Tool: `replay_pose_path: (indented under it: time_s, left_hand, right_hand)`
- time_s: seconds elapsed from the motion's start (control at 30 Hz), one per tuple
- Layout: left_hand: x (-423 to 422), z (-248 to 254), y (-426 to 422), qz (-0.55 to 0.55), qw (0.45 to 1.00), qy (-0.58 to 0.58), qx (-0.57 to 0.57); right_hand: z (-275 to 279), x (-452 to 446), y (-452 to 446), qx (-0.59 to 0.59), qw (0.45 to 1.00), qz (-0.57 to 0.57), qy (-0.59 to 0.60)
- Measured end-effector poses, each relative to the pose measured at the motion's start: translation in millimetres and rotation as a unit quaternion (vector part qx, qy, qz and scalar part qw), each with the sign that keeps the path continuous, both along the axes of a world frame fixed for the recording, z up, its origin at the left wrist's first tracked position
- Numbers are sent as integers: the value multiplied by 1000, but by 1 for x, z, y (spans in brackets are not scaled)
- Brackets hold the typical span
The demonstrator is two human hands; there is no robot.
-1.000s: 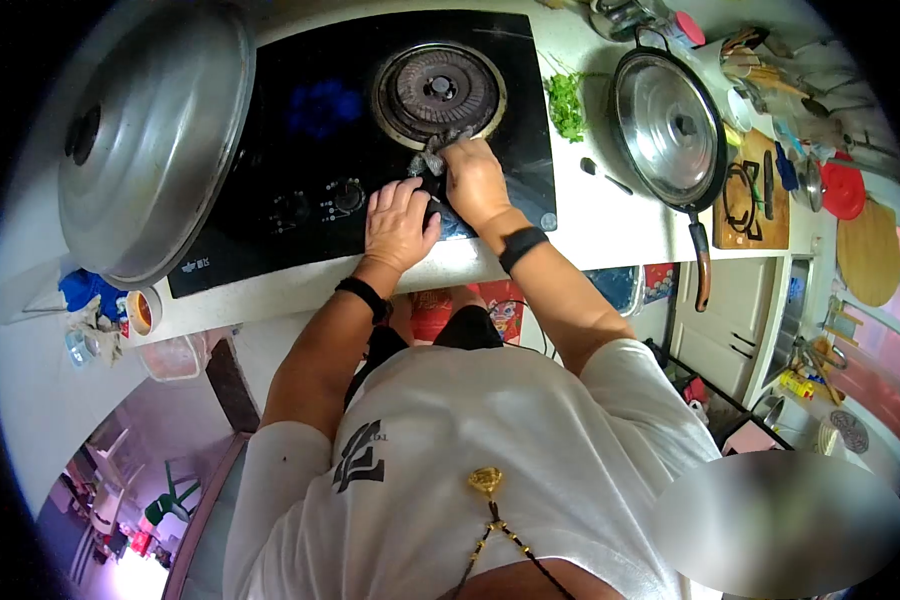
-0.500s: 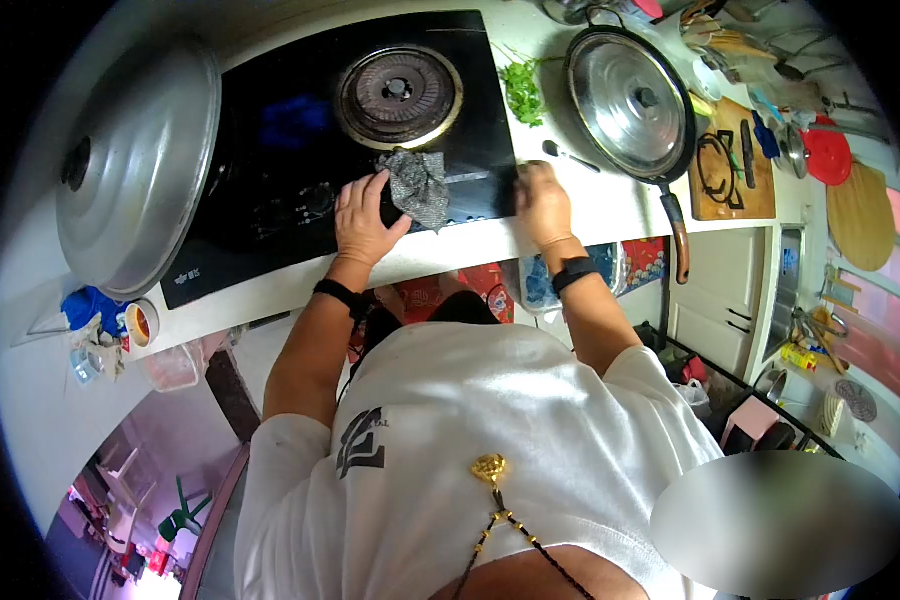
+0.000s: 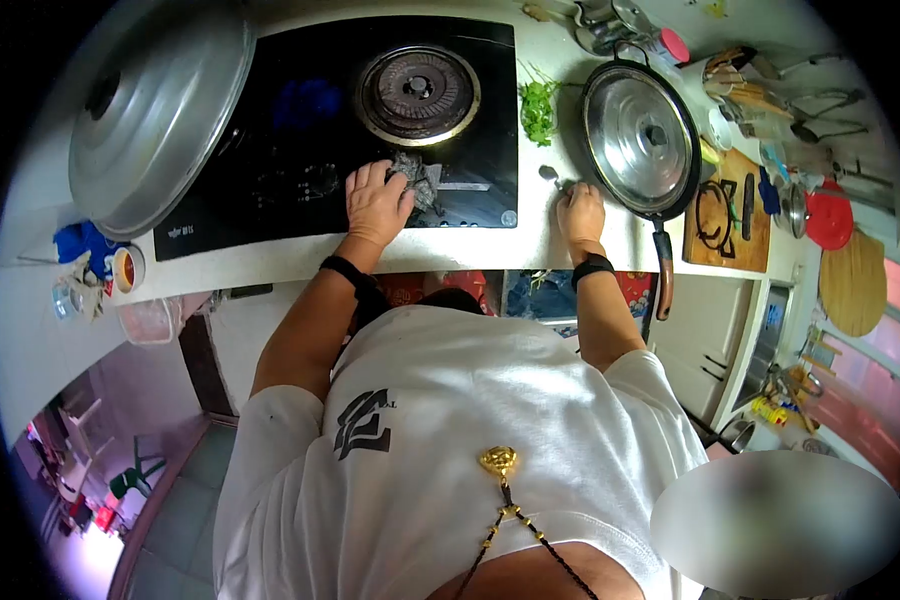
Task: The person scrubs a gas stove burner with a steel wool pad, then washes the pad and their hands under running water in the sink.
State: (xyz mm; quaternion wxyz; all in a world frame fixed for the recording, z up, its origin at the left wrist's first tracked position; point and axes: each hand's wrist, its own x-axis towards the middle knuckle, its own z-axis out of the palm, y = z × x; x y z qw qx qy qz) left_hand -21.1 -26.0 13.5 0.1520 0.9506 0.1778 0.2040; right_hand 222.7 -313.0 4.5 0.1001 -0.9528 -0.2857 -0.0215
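My left hand point(image 3: 378, 208) rests at the front of a black glass cooktop point(image 3: 270, 190), its fingers curled over a crumpled grey cloth point(image 3: 422, 182). Part of the cloth spreads to the right of the fingers, just below the round burner point(image 3: 418, 92). On the white counter to the right, my right hand point(image 3: 582, 215) is closed at the handle end of a small dark spoon point(image 3: 549, 173). The spoon's bowl shows beyond the fingertips; most of its handle is hidden by them.
A lidded frying pan point(image 3: 640, 135) stands right of my right hand, its handle past the counter's edge. Green herbs point(image 3: 538, 112) lie behind the spoon. A big metal lid point(image 3: 165, 110) leans at the left. Farther right, a cutting board point(image 3: 755, 235) carries a knife point(image 3: 748, 205).
My right hand has moved right, from the cooktop's edge to the spoon, and closed on it. My left hand stays on the cloth. The whole view has shifted slightly.
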Motion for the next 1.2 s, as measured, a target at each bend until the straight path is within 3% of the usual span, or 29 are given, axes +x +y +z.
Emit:
replay_pose_path:
  time_s: [0.07,0.13,0.2,0.27,0.4,0.53,0.57,0.73,0.87,0.97,1.07,1.2]
  left_hand:
    - [-6,-1,4,17,1000,-16,-7]
    - [-18,-7,12,15,1000,-4,-14]
    - [-27,-9,15,18,1000,-8,-3]
    - [-28,-7,16,-2,1000,5,17]
    - [-29,-9,15,7,1000,3,14]
    - [-27,-11,17,8,1000,0,11]
    - [-27,-13,16,8,1000,-3,16]
    - [-27,-10,17,2,1000,-14,-9]
    - [-28,-11,18,-4,1000,-19,-14]
    - [-27,-11,18,-5,1000,-22,-13]
    - [-27,-8,19,-7,1000,-8,-26]
    - [-27,-7,17,-2,1000,-2,-29]
  right_hand:
    - [10,0,5,8,999,34,5]
    - [21,-3,17,39,987,151,-31]
    - [25,-7,33,136,973,175,59]
    - [59,-19,66,129,960,198,148]
    - [79,-22,123,88,943,320,30]
    - [87,-15,160,20,938,346,-2]
    - [91,-12,167,-43,940,339,4]
    - [88,20,181,-71,916,395,20]
    - [97,27,205,-154,895,404,111]
    - [90,25,223,-169,867,459,91]
    - [94,7,211,-205,876,433,55]
    - [60,-22,178,-82,918,389,0]
